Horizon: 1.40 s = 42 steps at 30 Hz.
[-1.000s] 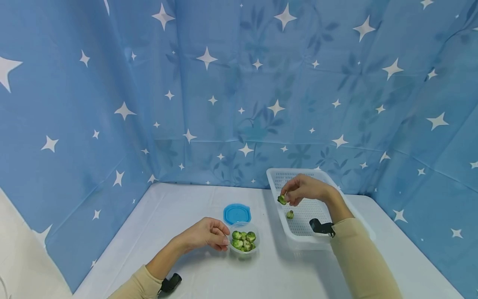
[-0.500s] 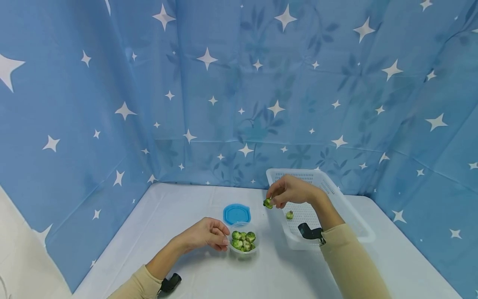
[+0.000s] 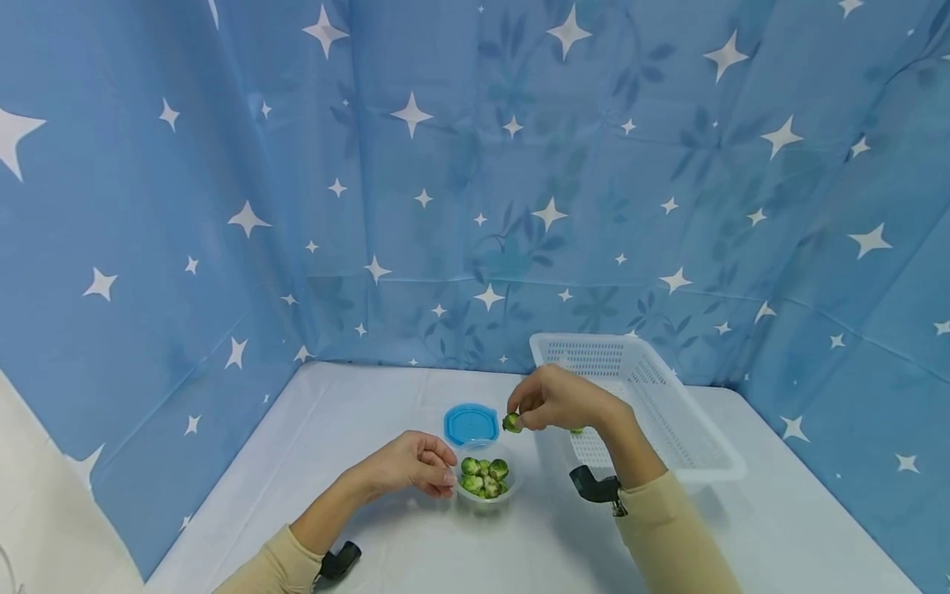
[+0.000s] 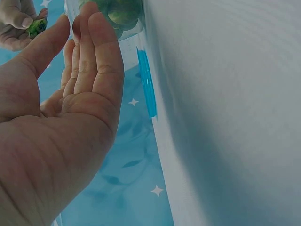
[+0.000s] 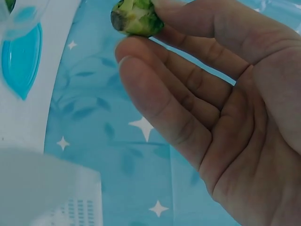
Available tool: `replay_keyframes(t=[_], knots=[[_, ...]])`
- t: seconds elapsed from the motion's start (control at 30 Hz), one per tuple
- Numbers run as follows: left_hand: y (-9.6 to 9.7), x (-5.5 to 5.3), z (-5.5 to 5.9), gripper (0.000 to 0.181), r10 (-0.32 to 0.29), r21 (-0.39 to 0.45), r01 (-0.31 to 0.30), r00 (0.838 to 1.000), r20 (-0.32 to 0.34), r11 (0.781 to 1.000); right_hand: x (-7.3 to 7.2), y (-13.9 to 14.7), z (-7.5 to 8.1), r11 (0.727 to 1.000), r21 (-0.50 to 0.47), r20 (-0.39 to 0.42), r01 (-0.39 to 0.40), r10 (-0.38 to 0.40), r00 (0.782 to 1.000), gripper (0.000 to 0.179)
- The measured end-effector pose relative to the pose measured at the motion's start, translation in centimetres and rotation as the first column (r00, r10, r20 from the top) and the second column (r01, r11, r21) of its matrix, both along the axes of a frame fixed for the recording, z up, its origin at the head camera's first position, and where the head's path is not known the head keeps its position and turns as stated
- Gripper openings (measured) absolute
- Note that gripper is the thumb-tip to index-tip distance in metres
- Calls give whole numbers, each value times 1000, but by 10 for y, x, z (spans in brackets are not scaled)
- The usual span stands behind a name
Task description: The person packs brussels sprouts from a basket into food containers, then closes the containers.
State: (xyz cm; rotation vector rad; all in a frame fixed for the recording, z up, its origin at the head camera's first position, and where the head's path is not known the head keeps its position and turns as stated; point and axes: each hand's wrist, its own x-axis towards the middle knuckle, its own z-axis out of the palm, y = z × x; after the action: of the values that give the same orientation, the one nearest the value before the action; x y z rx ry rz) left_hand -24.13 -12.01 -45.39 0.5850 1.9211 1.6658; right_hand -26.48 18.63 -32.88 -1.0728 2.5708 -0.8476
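My right hand (image 3: 562,398) pinches a Brussels sprout (image 3: 512,422) between thumb and fingertips, above the table between basket and bowl. In the right wrist view that sprout (image 5: 136,18) shows its brown cut stem. A small clear plastic bowl (image 3: 514,472) stands on the table, with several Brussels sprouts (image 3: 485,478) in it. At its left side is my left hand (image 3: 414,464), fingertips right by the rim. The left wrist view shows that hand's fingers (image 4: 106,61) extended and the thumb apart, holding nothing.
A blue lid (image 3: 471,424) lies just behind the bowl. At the right stands a white perforated basket (image 3: 686,437), where one sprout (image 3: 576,431) is partly hidden behind my right hand. A blue star-patterned curtain (image 3: 445,206) surrounds the table's back and sides.
My right hand has carried the pinched sprout left and downward, out from over the basket toward the bowl. The left hand and the bowl have stayed in place.
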Motion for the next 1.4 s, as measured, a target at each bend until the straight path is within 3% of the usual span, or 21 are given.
replay_keyframes(t=[0.43, 1.03, 1.4], knots=[[1, 1, 1, 35, -6, -3, 7, 1000, 4, 1000, 15, -20, -24, 999, -14, -64, -29, 28, 998, 14], [0, 2, 4, 36, -7, -5, 7, 1000, 4, 1000, 7, -38, -54, 996, 76, -235, -36, 53, 971, 11], [1, 2, 2, 34, 3, -7, -3, 1000, -7, 1000, 7, -41, -59, 992, 122, -223, 5, 23, 974, 11]])
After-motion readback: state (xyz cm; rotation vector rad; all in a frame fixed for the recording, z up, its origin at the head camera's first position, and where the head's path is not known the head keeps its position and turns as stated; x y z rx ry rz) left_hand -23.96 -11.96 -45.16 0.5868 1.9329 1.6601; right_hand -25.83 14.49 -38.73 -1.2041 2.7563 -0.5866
